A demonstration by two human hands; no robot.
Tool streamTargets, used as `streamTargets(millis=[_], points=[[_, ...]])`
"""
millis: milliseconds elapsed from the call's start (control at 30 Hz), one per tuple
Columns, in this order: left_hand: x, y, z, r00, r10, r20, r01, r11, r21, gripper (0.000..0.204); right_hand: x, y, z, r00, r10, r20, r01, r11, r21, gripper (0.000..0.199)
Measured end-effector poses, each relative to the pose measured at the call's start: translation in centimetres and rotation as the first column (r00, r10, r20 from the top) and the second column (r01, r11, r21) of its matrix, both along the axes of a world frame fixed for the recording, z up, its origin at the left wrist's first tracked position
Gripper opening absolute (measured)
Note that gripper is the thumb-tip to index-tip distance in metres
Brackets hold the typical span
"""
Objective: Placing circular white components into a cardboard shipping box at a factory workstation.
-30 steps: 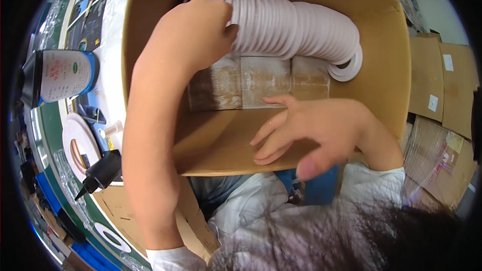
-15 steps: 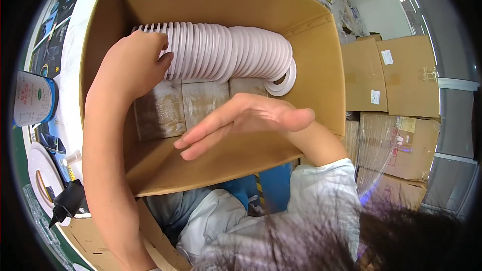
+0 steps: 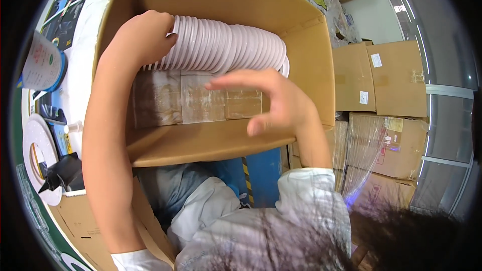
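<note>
A long row of white plastic rings point(image 3: 221, 45) stands on edge, packed face to face, along the far side of a deep cardboard box point(image 3: 321, 65). My left hand point(image 3: 145, 35) is curled over the row's left end, thumb and forefinger against the rings, its other fingertips hidden. In front of the rings, taped brown packages point(image 3: 203, 100) lie side by side on the box's bottom. Above these, near the right end of the row, hovers my right hand point(image 3: 281, 100), empty and slightly blurred, with fingers stretched and thumb apart.
On the white table at left are a blue-and-white tub point(image 3: 45, 62), a flat white ring point(image 3: 37, 145) and a black nozzle-tipped bottle point(image 3: 63, 173). Stacked cartons point(image 3: 396, 78), some film-wrapped, stand at right. Another carton point(image 3: 75, 221) is at lower left.
My right hand has turned and moved up towards the rings, its thumb now pointing down. My left hand stays at the row's left end. The loose ring at the right end now shows less.
</note>
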State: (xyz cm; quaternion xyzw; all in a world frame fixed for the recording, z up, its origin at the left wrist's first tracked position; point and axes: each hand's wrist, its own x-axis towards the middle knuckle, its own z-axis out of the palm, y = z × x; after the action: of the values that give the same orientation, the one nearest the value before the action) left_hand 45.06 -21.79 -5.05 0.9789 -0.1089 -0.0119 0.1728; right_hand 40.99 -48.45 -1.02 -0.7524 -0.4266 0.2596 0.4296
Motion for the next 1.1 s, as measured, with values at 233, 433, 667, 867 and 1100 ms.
streamTargets(millis=[233,433,667,867,1100], points=[[0.3,-0.7,-0.3,0.997,-0.006,-0.082,0.011,0.998,0.057,0.022,-7.2,-2.2,0.4,0.948,-0.072,0.31,0.157,0.953,-0.258,0.07],[0.2,-0.7,-0.2,0.99,-0.026,-0.137,0.039,0.995,0.091,0.024,-8.5,-2.2,-0.3,0.875,-0.123,0.468,0.27,0.927,-0.262,0.063],[0.4,-0.5,-1.5,0.996,0.007,-0.094,-0.001,0.998,0.069,0.021,-8.8,-2.3,0.0,0.78,-0.134,0.611,0.381,0.877,-0.293,0.06],[0.4,0.3,-2.2,0.997,0.03,-0.077,-0.023,0.996,0.086,0.021,-9.3,-5.9,0.3,0.748,-0.144,0.648,0.478,0.795,-0.375,0.063],[0.9,-0.4,-2.6,0.995,-0.014,-0.099,0.022,0.997,0.077,0.022,-10.6,-14.8,0.8,0.608,-0.186,0.772,0.711,0.561,-0.424,0.073]])
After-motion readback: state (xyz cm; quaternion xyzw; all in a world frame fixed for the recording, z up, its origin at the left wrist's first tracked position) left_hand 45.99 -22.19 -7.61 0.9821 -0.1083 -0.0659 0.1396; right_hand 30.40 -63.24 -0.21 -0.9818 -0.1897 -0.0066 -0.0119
